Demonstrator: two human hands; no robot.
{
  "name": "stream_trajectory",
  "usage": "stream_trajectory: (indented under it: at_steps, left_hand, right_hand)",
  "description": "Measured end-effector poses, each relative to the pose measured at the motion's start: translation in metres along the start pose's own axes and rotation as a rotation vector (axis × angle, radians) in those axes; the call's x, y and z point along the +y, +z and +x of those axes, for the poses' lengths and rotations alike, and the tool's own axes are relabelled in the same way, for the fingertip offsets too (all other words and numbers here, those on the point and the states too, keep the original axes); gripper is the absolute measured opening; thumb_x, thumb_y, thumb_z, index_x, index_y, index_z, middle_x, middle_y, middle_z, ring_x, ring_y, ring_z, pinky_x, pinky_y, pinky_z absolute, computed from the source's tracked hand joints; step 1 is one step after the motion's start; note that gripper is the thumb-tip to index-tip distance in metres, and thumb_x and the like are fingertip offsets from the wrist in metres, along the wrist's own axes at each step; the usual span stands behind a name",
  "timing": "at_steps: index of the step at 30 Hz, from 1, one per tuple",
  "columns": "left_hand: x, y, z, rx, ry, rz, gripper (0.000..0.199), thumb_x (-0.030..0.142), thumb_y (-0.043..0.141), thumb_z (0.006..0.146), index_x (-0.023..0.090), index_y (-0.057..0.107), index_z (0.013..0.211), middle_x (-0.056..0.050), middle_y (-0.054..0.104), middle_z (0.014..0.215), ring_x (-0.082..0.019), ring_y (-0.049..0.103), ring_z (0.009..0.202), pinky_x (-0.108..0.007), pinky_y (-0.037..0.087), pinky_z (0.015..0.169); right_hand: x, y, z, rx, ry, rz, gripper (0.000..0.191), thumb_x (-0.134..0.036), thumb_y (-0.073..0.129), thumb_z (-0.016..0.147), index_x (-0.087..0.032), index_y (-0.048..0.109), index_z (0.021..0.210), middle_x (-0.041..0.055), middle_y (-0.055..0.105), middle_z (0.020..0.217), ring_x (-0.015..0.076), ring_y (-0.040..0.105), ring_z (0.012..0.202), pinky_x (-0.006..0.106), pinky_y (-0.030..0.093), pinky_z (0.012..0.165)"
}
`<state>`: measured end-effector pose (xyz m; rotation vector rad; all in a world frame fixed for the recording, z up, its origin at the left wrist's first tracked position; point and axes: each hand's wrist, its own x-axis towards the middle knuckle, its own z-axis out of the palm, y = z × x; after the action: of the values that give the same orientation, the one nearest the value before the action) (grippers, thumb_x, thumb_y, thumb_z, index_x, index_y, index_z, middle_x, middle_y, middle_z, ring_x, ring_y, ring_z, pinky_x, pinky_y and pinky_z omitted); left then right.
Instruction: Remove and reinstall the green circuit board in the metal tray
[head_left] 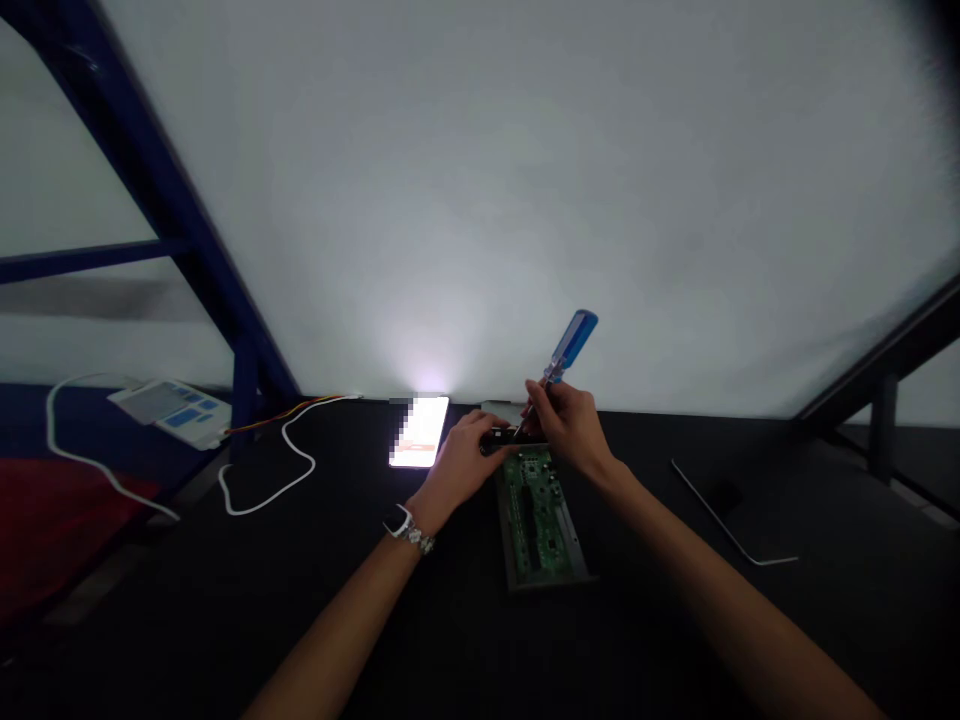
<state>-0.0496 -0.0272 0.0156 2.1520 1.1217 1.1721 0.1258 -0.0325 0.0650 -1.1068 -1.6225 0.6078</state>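
A green circuit board (535, 520) lies in a grey metal chassis on the dark table (225, 620), its long side pointing away from me. My right hand (570, 425) grips a blue-handled screwdriver (574, 340), with the thin shaft slanting down to a black strip (499, 438) at the board's far end. My left hand (461, 462) sits over that strip, fingers wrapped on it and partly hiding it. The screwdriver tip is close to the strip, but the exact contact point is hidden by my fingers.
A lit phone (418, 432) lies just left of my left hand. Farther left run a white cable (259, 500) and thin orange-and-black wires (300, 408), beside a white panel with blue keys (171, 412). A bent metal rod (731, 518) lies at right. A blue steel frame (172, 230) rises at left.
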Motion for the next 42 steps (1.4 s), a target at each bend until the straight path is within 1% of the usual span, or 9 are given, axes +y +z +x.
stream_trajectory:
  at_steps: [4,8,13,24,28,31,33,37,42]
  left_hand:
    - [-0.001,-0.006,0.013,-0.02,-0.038,-0.027,0.018,0.036,0.07,0.081,0.021,0.072,0.092,-0.004,0.069,0.09,-0.018,0.062,0.079,-0.031,0.049,0.071]
    - [-0.009,0.003,0.013,0.019,-0.074,-0.078,0.015,0.034,0.068,0.083,0.02,0.072,0.086,-0.004,0.071,0.085,-0.018,0.063,0.077,-0.03,0.047,0.068]
    - [-0.012,0.014,0.006,0.063,-0.053,-0.08,0.013,0.032,0.067,0.084,0.02,0.072,0.087,-0.004,0.069,0.086,-0.018,0.062,0.08,-0.031,0.047,0.07]
    - [-0.008,0.017,0.005,0.068,-0.064,-0.075,0.011,0.028,0.065,0.086,0.02,0.073,0.085,-0.005,0.068,0.088,-0.018,0.062,0.082,-0.033,0.049,0.075]
    - [-0.008,0.016,0.003,0.069,-0.059,-0.057,0.01,0.026,0.064,0.086,0.02,0.072,0.085,-0.005,0.068,0.088,-0.019,0.062,0.082,-0.033,0.049,0.075]
    - [-0.01,0.015,0.003,0.05,-0.045,-0.039,0.012,0.027,0.062,0.087,0.021,0.072,0.086,-0.005,0.068,0.09,-0.019,0.062,0.084,-0.033,0.048,0.076]
    - [-0.012,0.015,0.004,0.034,-0.033,-0.022,0.012,0.028,0.062,0.088,0.022,0.072,0.088,-0.004,0.069,0.091,-0.02,0.062,0.087,-0.034,0.048,0.078]
    - [-0.015,0.014,0.008,0.011,-0.065,-0.033,0.017,0.033,0.069,0.083,0.022,0.071,0.096,-0.003,0.071,0.092,-0.021,0.064,0.088,-0.033,0.048,0.078]
    - [-0.011,0.016,0.011,0.039,-0.135,-0.084,0.026,0.043,0.073,0.078,0.018,0.068,0.084,-0.003,0.071,0.082,-0.019,0.065,0.076,-0.03,0.048,0.068]
  right_hand:
    - [0.002,0.01,0.014,-0.022,-0.054,-0.087,0.045,-0.055,0.047,0.093,-0.019,0.058,0.068,0.0048,0.066,0.061,0.016,0.063,0.052,0.028,0.048,0.052]
    - [0.007,0.018,0.016,-0.05,-0.093,-0.177,0.044,-0.053,0.047,0.094,-0.02,0.056,0.066,0.004,0.064,0.057,0.0157,0.062,0.053,0.028,0.047,0.053]
    - [0.016,0.021,0.013,-0.057,-0.133,-0.217,0.043,-0.051,0.047,0.094,-0.02,0.057,0.066,0.005,0.065,0.059,0.0169,0.063,0.054,0.028,0.045,0.053]
    - [0.022,0.02,0.014,-0.104,-0.106,-0.181,0.036,-0.046,0.052,0.093,-0.02,0.06,0.069,0.0044,0.067,0.062,0.0158,0.063,0.056,0.028,0.047,0.053]
    - [0.016,0.007,0.016,-0.237,-0.073,-0.093,0.021,-0.039,0.06,0.088,-0.02,0.069,0.087,0.0037,0.069,0.069,0.0162,0.064,0.06,0.029,0.05,0.055]
    - [0.011,-0.004,0.016,-0.352,-0.044,0.03,0.024,-0.034,0.058,0.089,-0.021,0.07,0.104,0.0056,0.073,0.087,0.0175,0.067,0.071,0.029,0.054,0.059]
    - [0.01,-0.009,0.017,-0.376,-0.022,0.067,0.024,-0.033,0.057,0.089,-0.02,0.071,0.104,0.0056,0.073,0.089,0.0172,0.067,0.071,0.029,0.054,0.06]
    - [0.013,-0.008,0.017,-0.289,-0.037,-0.013,0.02,-0.035,0.062,0.086,-0.018,0.072,0.088,0.0033,0.07,0.076,0.0148,0.062,0.061,0.028,0.05,0.057]
    - [0.02,0.002,0.016,-0.155,-0.061,-0.056,0.029,-0.043,0.066,0.082,-0.019,0.058,0.068,-0.0004,0.06,0.061,0.0132,0.055,0.054,0.026,0.043,0.051]
